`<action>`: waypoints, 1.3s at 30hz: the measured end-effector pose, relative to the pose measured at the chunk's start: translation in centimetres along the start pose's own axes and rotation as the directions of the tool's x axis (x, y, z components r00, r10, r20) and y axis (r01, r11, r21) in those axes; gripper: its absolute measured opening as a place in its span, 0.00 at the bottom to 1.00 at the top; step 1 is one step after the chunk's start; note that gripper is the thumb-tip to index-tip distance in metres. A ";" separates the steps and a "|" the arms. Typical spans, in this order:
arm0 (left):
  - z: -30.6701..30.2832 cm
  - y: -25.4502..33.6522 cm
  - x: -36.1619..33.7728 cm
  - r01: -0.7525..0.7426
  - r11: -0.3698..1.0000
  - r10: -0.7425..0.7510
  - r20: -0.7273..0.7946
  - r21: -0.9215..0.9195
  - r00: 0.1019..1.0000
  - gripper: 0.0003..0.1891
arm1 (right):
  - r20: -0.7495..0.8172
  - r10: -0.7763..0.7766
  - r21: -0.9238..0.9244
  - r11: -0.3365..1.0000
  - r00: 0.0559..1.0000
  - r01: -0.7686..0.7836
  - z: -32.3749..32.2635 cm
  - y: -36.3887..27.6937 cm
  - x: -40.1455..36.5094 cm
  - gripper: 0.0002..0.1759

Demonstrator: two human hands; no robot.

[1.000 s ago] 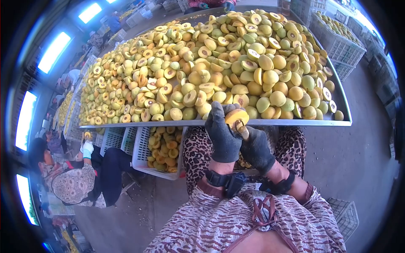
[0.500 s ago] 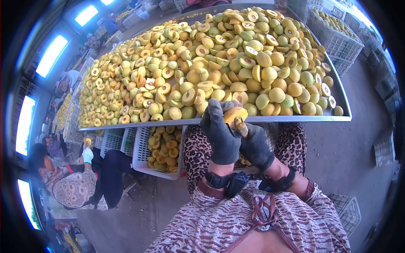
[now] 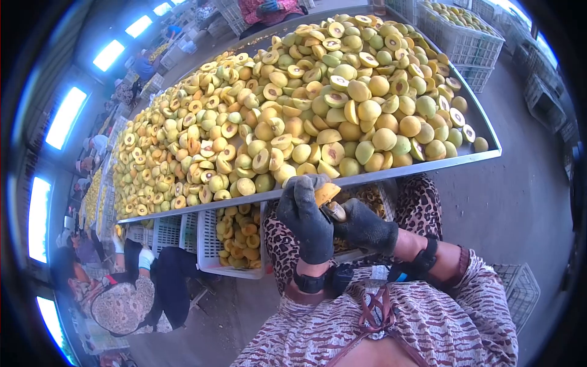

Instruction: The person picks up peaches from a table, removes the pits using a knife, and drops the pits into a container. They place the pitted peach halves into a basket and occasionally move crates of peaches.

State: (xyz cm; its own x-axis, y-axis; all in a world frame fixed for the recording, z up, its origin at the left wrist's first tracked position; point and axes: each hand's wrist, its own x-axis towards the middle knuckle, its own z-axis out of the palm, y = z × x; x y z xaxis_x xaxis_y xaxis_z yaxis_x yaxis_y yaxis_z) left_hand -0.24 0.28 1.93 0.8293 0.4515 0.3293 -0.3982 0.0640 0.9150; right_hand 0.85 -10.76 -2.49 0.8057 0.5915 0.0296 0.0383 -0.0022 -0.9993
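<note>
In dark work gloves, my left hand [image 3: 306, 217] is closed around a yellow peach half [image 3: 326, 194], just below the near edge of the metal tray table [image 3: 428, 165]. My right hand [image 3: 368, 227], also gloved, grips a short metal pitting tool [image 3: 335, 211] whose end meets the peach half. The handle is mostly hidden in the fist. Beyond both hands the table bears a big heap of halved peaches [image 3: 269, 128], many with brown pits showing.
A white plastic crate [image 3: 206, 244] of peach halves stands below the table to the left. Between my knees, a crate [image 3: 386, 205] holds small brownish scraps. A co-worker [image 3: 122, 300] sits at left, another person [image 3: 269, 12] behind the table. Stacked crates [image 3: 465, 46] stand at right.
The view has turned and shifted, tilting the table edge. Both hands are lower and slightly left in view, still holding the peach half and the tool; the right wrist lies flatter.
</note>
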 end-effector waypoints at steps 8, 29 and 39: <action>-0.7 2.8 -0.9 -0.683 0.627 0.506 0.471 0.374 0.722 0.13 | 0.155 -0.113 0.143 0.986 0.981 0.091 -0.4 1.8 -1.2 0.06; -2.3 -9.1 12.2 -0.563 0.501 0.254 0.510 0.657 0.822 0.17 | 0.055 0.102 -0.360 0.930 0.993 -0.076 -2.7 4.8 -2.2 0.19; -0.5 -13.1 16.2 0.222 0.900 -0.412 0.567 0.374 0.713 0.22 | -0.166 0.041 0.088 0.996 0.985 -0.026 -7.4 2.5 -4.6 0.16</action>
State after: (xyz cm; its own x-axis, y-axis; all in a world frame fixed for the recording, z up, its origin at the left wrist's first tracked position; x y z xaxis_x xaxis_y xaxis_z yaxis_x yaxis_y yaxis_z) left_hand 18.24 7.16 -4.87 0.9779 -0.2089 -0.0096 -0.0276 -0.1745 0.9843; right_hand 1.60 -19.45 -4.89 0.8934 0.4493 -0.0075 -0.0350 0.0530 -0.9980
